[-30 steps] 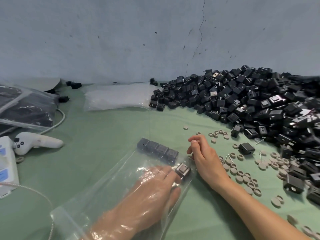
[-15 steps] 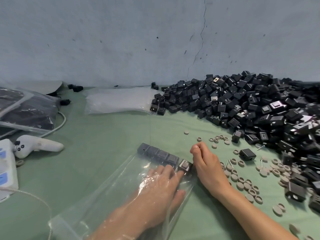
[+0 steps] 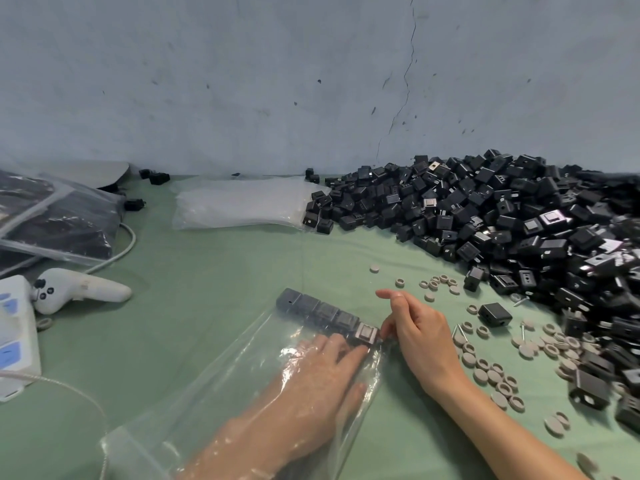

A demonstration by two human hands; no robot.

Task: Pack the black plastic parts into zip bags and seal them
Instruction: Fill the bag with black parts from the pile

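A clear zip bag (image 3: 214, 403) lies on the green table. Several black plastic parts (image 3: 322, 311) sit in a row along its far end. My left hand (image 3: 311, 382) is inside the bag, fingers straight, its fingertips pressing the last part (image 3: 367, 332) at the row's right end. My right hand (image 3: 422, 334) is outside the bag and pinches its right corner beside that part, index finger raised. A big pile of black parts (image 3: 502, 216) covers the right side of the table.
One loose black part (image 3: 495, 315) and several grey washers (image 3: 485, 368) lie right of my right hand. Empty bags (image 3: 239, 204) are stacked at the back. Filled bags (image 3: 59, 220), a white controller (image 3: 79, 292) and a white box (image 3: 14, 334) with cables sit at the left.
My left hand slid the last part forward inside the bag into line with the row. My right hand moved to the bag's corner and its index finger lifted.
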